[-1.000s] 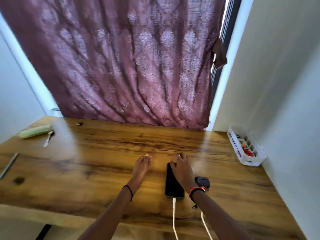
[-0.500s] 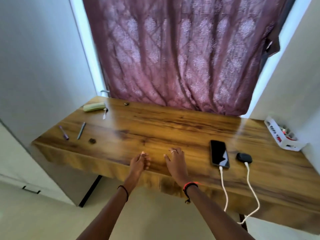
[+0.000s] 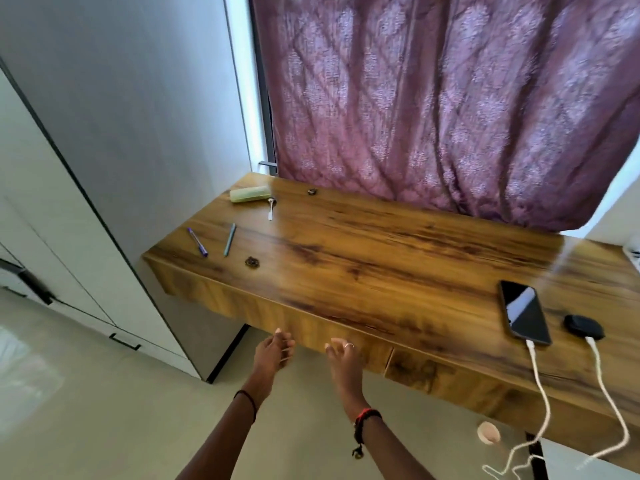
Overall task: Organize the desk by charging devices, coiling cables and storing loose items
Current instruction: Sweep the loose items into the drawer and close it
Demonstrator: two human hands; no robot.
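low centre of the frame: fingers (image 3: 282, 342) of the left hand (image 3: 273, 353) loosely together, fingers (image 3: 333, 348) of the right hand (image 3: 343, 362) relaxed and slightly spread, nothing held, both just before the front edge of the wooden table (image 3: 381, 265). at right on the table, a dark phone (image 3: 524, 311) with a white phone cable (image 3: 538, 386) plugged in, just beside it a black earbud case (image 3: 583, 326) on its own white case cable (image 3: 609, 393), both leads trailing over the edge. well apart at upper left, a purple pen (image 3: 197, 242), a teal pen (image 3: 229, 239), a small dark item (image 3: 252, 261), a green case (image 3: 250, 194). behind, a mauve curtain (image 3: 450, 116).
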